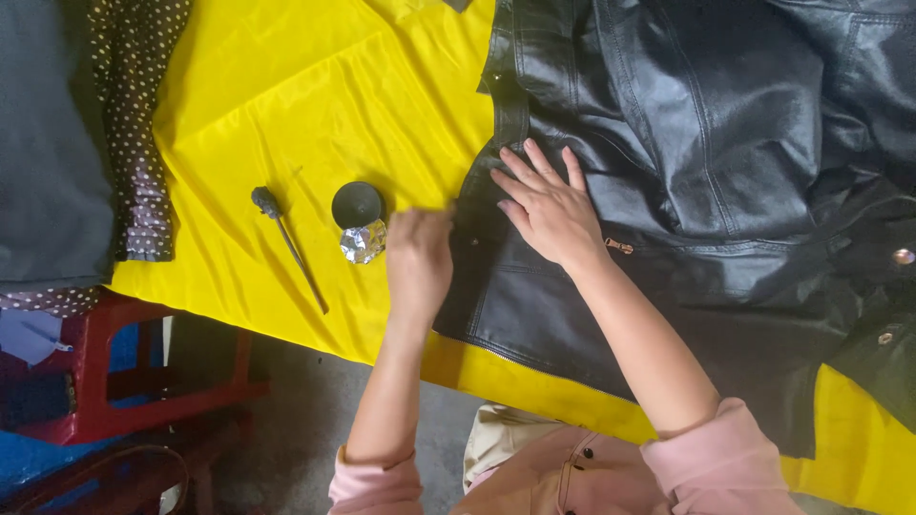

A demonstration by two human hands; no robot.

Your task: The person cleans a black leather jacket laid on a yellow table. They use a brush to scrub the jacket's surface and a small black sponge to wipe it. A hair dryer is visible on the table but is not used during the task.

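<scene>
Head view: black leather jacket (687, 162) spread flat on yellow-covered desk (315, 105); right hand (549, 210) lies on its front panel, fingers open and flat, holding nothing. Left hand (418, 257), blurred at the jacket's snap-lined edge, grip unreadable. Metal punch rod (286, 243), round black die (357, 203) and shiny faceted piece (364, 241) lie unused just beside it; work on the edge appears unfinished.
</scene>
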